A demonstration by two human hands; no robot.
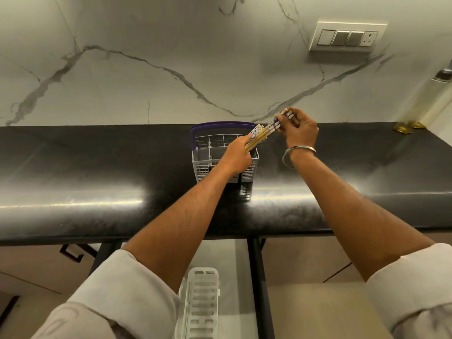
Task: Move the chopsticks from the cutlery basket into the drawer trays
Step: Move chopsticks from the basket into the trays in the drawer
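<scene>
A grey cutlery basket (205,165) with a purple handle stands on the black counter, near its middle. Above the basket's right side my left hand (236,156) grips a bundle of tan chopsticks (260,135) with blue-and-white patterned ends. My right hand (302,129) pinches the patterned upper ends of some of those chopsticks, up and to the right of the basket. A white slotted tray (203,302) lies in the open drawer below the counter, between my forearms. The basket's inside looks bare where it shows.
The black counter (97,182) runs the full width, with a marble wall behind it. A switch plate (347,37) sits on the wall at upper right. A glass oil bottle (430,101) stands at the counter's far right. Cabinet fronts flank the drawer.
</scene>
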